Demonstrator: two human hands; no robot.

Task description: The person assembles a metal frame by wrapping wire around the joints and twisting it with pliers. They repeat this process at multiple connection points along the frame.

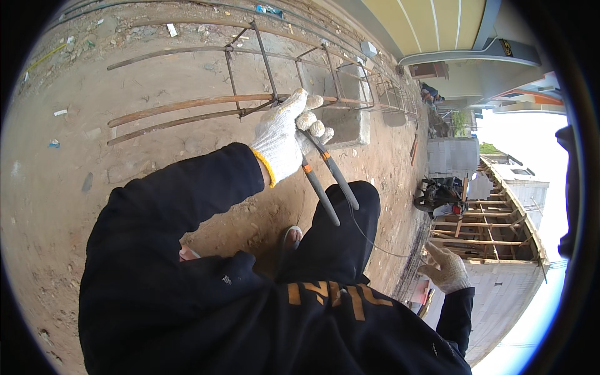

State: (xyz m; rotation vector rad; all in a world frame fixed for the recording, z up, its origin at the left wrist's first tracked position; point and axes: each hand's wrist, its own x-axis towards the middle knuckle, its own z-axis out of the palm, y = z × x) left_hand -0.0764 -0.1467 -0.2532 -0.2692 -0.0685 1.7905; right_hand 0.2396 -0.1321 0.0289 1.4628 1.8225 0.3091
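Note:
My left hand [281,139], in a white knitted glove with a yellow cuff edge, is closed around the upper part of a pair of pincers [324,195]. Their grey handles with orange bands point back toward my knee; the jaws are hidden in the glove. Right beside this hand runs a long rebar cage [194,100] of rusty bars and square stirrups. A thin wire [369,239] curves from near the pincers toward my right hand [447,269]. That gloved hand is raised at the right, thumb and fingers apart, with nothing visible between them.
Under the cage lies a concrete block [353,128] on bare dirt ground [75,187]. A motorcycle [440,197] is parked to the right, by a block wall [500,300] and timber framing [484,228]. Another person [430,94] is far off near a building.

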